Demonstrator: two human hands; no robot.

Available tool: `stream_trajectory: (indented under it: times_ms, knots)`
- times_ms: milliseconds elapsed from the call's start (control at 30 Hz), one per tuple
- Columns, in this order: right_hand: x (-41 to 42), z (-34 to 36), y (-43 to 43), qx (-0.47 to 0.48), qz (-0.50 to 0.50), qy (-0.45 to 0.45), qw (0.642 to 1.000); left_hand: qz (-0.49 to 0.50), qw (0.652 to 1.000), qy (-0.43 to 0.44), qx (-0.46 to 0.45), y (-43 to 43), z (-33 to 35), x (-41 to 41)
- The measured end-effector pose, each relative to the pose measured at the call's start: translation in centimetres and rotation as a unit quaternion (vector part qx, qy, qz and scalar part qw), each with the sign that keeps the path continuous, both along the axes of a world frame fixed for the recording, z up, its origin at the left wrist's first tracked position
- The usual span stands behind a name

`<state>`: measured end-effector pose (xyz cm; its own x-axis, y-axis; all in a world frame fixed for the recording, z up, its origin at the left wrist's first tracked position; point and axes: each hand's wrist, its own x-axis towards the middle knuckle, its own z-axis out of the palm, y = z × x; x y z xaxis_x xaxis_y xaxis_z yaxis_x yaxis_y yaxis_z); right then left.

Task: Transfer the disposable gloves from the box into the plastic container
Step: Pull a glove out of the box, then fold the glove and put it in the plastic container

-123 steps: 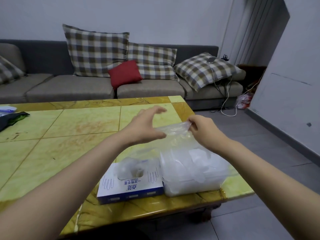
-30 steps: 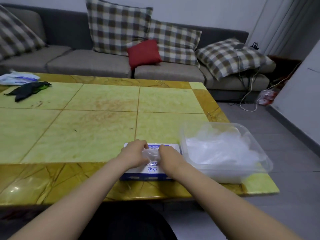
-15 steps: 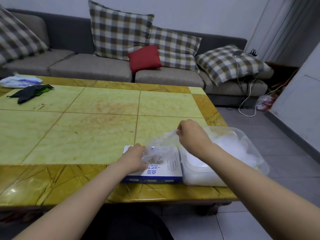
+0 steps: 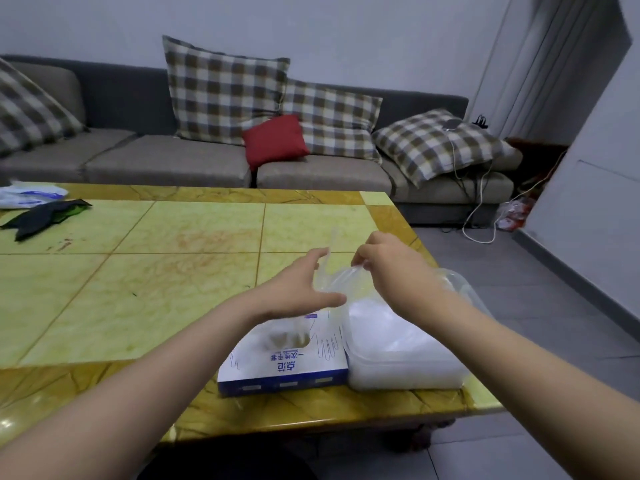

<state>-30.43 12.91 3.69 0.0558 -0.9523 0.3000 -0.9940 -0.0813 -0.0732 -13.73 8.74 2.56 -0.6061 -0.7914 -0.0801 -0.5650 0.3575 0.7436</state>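
My right grip (image 4: 391, 268) pinched the clear glove (image 4: 337, 280) by its top edge, so it hung lengthwise over the near-left rim of the plastic container (image 4: 398, 375). The box (image 4: 284, 365) sat just left on the desk (image 4: 173, 271). My left grip (image 4: 298, 289) was spread open beside the film, farther from the container.

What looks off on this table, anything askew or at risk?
The plastic container sits at the right edge of the table; its far corner appears to overhang the floor. Reddish-brown stains mark the middle tiles. Nothing looks spilled.
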Motion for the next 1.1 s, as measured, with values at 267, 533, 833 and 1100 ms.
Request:
stream_trajectory:
  times_ms: [267, 533, 833, 1100]
  knots:
    - [0.7, 0.7, 1.5, -0.194, 0.036, -0.185, 0.963, 0.036, 0.997, 0.055, -0.035, 0.4, 0.1, -2.6]
    - [0.7, -1.1, 1.9, 0.048, -0.070, -0.436, 0.896, 0.065, 0.980, 0.184, 0.023, 1.5, -0.2, -3.3]
    - [-1.0, -0.4, 2.0, 0.028, -0.052, -0.416, 0.907, 0.095, 0.973, 0.200, 0.068, 1.5, -1.5, -2.9]
    - [-3.1, 1.3, 3.0, -0.023, -0.099, -0.286, 0.953, 0.169, 0.980, 0.097, 0.051, 0.3, -2.7, -2.0]
